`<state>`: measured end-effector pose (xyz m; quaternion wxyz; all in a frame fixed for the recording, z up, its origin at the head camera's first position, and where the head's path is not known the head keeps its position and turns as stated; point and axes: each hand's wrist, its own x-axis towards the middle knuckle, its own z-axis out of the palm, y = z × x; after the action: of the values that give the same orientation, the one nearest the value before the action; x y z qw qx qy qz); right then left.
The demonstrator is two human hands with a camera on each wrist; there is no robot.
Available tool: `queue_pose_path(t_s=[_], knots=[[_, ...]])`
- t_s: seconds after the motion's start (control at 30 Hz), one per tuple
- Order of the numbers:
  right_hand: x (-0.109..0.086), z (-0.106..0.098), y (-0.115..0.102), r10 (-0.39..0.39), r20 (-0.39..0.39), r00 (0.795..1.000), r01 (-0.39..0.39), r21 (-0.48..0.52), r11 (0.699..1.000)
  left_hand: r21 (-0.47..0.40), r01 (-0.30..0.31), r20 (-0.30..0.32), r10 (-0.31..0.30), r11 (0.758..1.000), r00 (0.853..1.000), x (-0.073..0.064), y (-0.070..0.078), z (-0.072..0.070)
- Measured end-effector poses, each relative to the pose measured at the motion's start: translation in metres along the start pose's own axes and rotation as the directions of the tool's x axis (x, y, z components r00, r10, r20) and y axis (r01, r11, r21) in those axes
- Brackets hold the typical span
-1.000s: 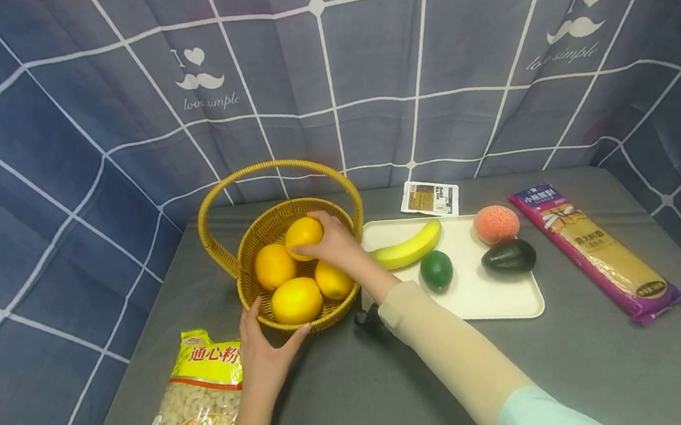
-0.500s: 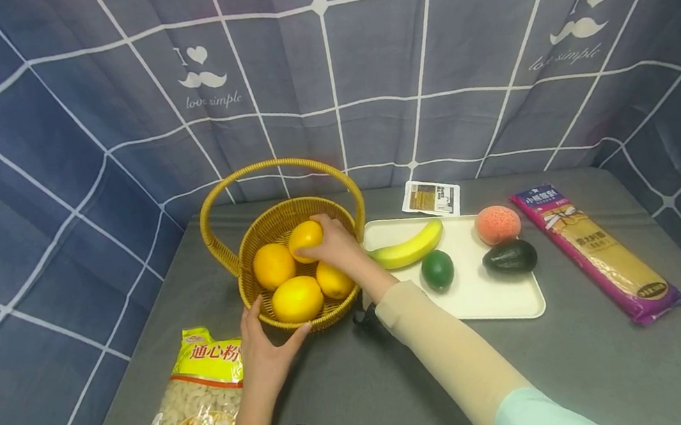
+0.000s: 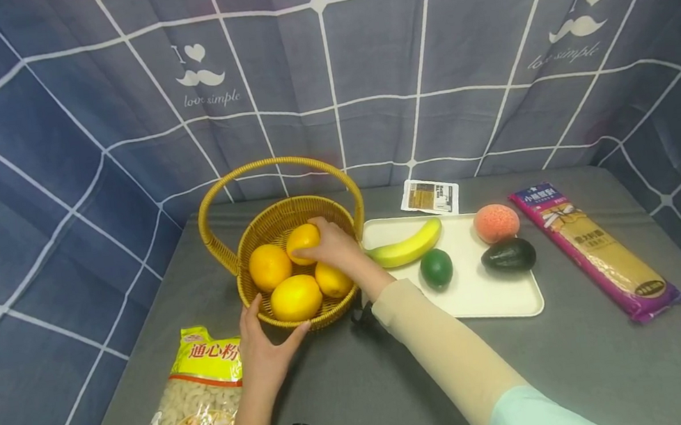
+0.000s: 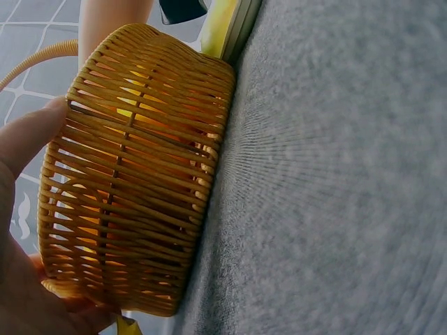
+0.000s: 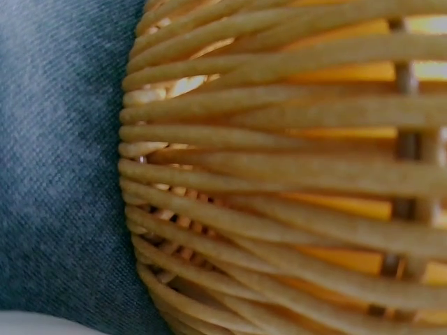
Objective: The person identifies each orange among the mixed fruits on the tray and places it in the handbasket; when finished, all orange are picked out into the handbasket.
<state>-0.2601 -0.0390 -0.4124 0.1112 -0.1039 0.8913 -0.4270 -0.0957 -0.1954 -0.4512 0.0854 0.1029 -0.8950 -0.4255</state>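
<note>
The yellow wicker basket (image 3: 245, 288) stands on the table with oranges and lemons inside. My right hand (image 3: 338, 248) reaches over its right rim and holds an orange (image 3: 303, 243) between thumb and fingers. Left of that orange lies another orange (image 3: 270, 267); a lemon (image 3: 296, 298) sits at the front and a second lemon (image 3: 332, 280) at the right, partly under the hand. My left hand (image 3: 266, 354) grips the front rim, its thumb (image 4: 35, 134) on the edge in the left wrist view. Only the basket's woven side (image 5: 293, 167) fills the right wrist view; the hand is hidden there.
A cream tray (image 3: 474, 306) right of the basket bears a banana (image 3: 407, 245), a green fruit (image 3: 437, 269), a dark avocado (image 3: 508, 256) and a peach-like fruit (image 3: 496, 223). Around lie a pasta bag (image 3: 189, 412), a noodle pack (image 3: 597, 250) and a small sachet (image 3: 430, 197).
The held orange has sunk slightly lower in the basket with my right hand. The orange beside it has shifted a little left. My left hand stays at the rim.
</note>
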Motion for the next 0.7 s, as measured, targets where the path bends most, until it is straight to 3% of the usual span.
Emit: queue_pose_path(t_s=[0.37,0.7], knots=[[0.0013,0.0022,0.0012,-0.018,0.024,1.0,0.019,-0.042,0.999,0.006,-0.002,0.0,0.002,1.0,1.0,-0.0007,-0.001,-0.0005],[-0.0026,0.0025,0.0007,-0.095,-0.074,0.993,0.092,-0.052,0.994,0.008,0.004,0.012,-0.004,1.0,1.0,-0.0005,0.0007,-0.0024]])
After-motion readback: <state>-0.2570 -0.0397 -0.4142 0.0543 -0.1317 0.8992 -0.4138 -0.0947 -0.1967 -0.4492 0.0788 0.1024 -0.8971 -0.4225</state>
